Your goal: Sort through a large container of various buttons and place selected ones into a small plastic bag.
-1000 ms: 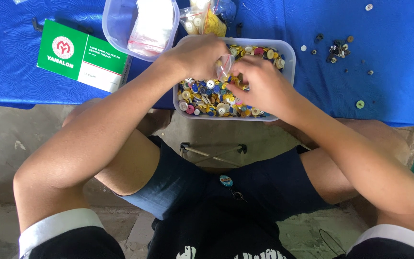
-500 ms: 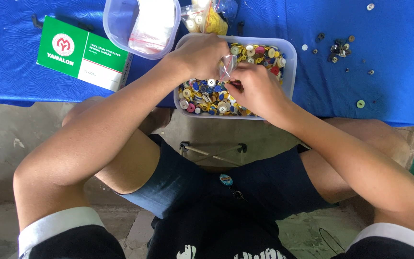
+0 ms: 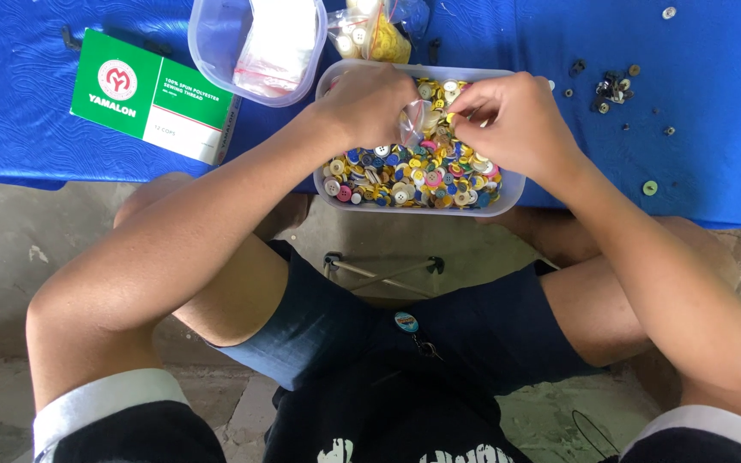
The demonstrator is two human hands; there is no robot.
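At upper centre of the frame, the left hand (image 3: 369, 105) is pinching a small clear plastic bag (image 3: 415, 125) over the clear rectangular tub of mixed coloured buttons (image 3: 418, 167), while the right hand (image 3: 508, 120) is nipping something small at its mouth. Keeping both low over the tub is wise, since it is overhanging the blue-covered table's near edge (image 3: 62, 176); open cloth is lying right, toward the scattered loose dark buttons (image 3: 612, 87).

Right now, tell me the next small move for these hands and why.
Probably drop the pinched button into the bag. The left hand holds a small clear bag over the tub of mixed buttons, and the right hand has its fingertips at the bag's mouth, seemingly pinching something too small to make out.
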